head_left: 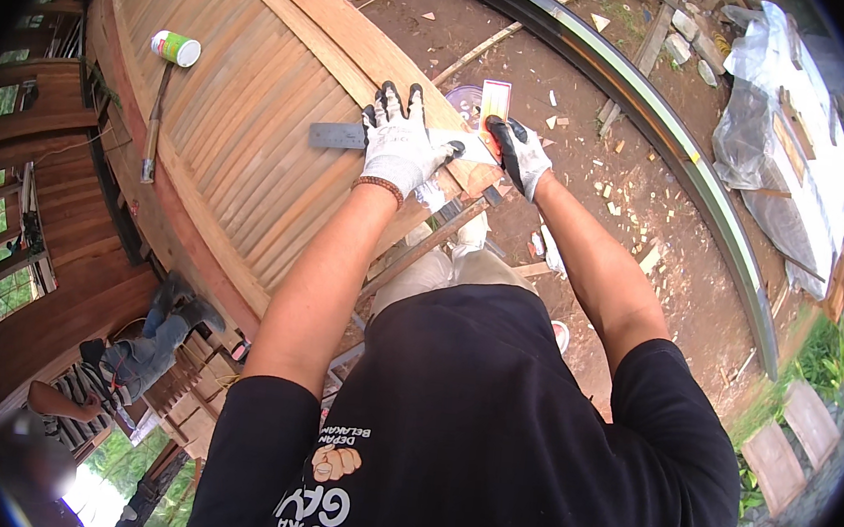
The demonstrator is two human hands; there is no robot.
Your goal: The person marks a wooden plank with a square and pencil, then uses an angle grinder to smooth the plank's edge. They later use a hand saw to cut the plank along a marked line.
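A white glove with dark fingertips covers each of my hands. My left hand (397, 146) lies flat, fingers spread, across a broad metal ruler (337, 136) on the slatted wooden panel (251, 148). Close to the panel's right corner, my right hand (521, 160) is closed on a flat rectangular piece (496, 99) in white, yellow and orange-red, whose exact kind I cannot make out. A pale flat strip (474, 148) shows between my two hands; whether it belongs to the ruler is unclear.
A hammer-like wooden-handled tool (155, 130) and a white-and-green can (176, 48) rest on the panel's left side. Wood scraps (637, 217) litter the dirt floor. A long curved dark beam (674, 135) and a plastic-covered pile (783, 155) lie right. Another person (149, 345) is lower left.
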